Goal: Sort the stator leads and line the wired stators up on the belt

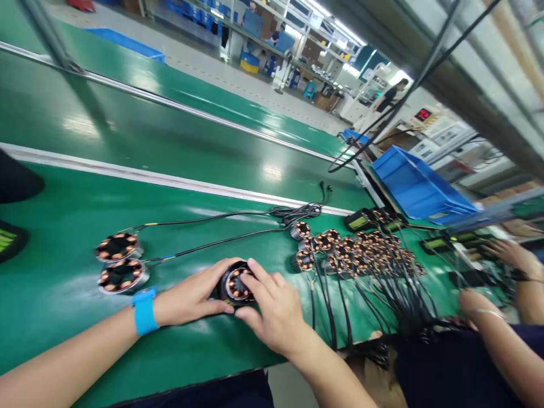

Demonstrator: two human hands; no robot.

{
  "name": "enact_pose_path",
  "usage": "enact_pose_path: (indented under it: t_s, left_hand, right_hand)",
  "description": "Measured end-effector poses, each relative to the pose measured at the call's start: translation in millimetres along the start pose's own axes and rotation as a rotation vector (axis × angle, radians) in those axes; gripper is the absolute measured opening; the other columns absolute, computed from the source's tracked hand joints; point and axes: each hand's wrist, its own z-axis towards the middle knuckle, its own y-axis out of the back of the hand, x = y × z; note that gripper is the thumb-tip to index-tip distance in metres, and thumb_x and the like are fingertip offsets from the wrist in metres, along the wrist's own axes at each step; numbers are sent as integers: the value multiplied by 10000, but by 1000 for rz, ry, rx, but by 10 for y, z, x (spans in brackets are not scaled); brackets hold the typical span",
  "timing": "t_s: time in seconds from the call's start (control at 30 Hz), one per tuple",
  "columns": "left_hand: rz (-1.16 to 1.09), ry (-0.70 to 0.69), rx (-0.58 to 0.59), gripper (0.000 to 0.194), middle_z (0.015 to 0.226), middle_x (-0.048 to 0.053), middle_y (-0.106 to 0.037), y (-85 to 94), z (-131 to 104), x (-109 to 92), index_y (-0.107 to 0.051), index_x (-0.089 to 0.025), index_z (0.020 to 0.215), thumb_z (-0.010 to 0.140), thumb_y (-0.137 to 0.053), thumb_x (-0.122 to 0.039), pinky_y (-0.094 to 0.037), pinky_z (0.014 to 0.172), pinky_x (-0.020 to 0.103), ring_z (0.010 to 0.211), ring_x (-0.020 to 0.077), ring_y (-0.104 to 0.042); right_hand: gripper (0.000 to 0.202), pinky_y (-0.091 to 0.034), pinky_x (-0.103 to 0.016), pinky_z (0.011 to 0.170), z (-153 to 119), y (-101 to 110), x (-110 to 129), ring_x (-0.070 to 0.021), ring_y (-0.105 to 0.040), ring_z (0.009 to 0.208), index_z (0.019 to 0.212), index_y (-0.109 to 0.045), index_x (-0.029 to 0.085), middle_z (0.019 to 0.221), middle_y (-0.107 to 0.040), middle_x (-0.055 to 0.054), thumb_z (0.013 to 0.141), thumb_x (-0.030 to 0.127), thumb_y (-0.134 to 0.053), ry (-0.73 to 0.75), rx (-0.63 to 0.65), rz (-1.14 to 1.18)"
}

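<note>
My left hand [191, 294], with a blue wristband, is wrapped round the left side of a black cylindrical housing [223, 288] on the green table. Copper coils of a stator [239, 283] show inside its open top. My right hand [272, 309] grips the housing's right side, with fingers over its rim and on the coils. To the left, two round stators [118, 247] with copper coils lie one beside the other, with black cables running from them to a coiled bundle [297, 212].
On the right are several stators [361, 252] with black cables [408, 306] hanging over the table's front edge. A co-worker's hands [516, 258] work farther right. A blue bin [420, 181] stands behind. Dark cylinders [17, 175] sit at the left edge.
</note>
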Motion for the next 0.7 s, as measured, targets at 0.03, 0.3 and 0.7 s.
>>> enact_pose_path:
  t_s: [0.03, 0.3, 0.7]
  left_hand:
    - [11, -7, -2, 785, 1597, 150, -503, -5, -11, 34, -284, -297, 1614, 983, -617, -624, -506, 1183, 444, 1430, 320, -555]
    - [30, 40, 25, 831, 1625, 130, -486, 16, -20, 18, -267, -308, 1644, 966, -680, -555, -489, 1208, 456, 1445, 326, -546]
    - [421, -149, -648, 740, 1519, 83, -548, 571, -366, -619, -302, -378, 1577, 971, -555, -719, -415, 1263, 562, 1471, 314, -500]
  right_hand:
    - [591, -581, -428, 912, -22, -25, 14, -294, -682, 1165, 1446, -610, 152, 1517, -589, -144, 1080, 598, -480, 1, -1, -23]
    - [374, -369, -474, 1110, 25, 344, -448, -304, -559, 1311, 1276, -697, 211, 1348, -706, -99, 1079, 486, -539, -216, -122, -197]
    - [411, -426, -608, 977, -215, 200, -929, -413, -571, 1212, 824, -758, 176, 1380, -631, -200, 1052, 438, -540, -198, 67, -461]
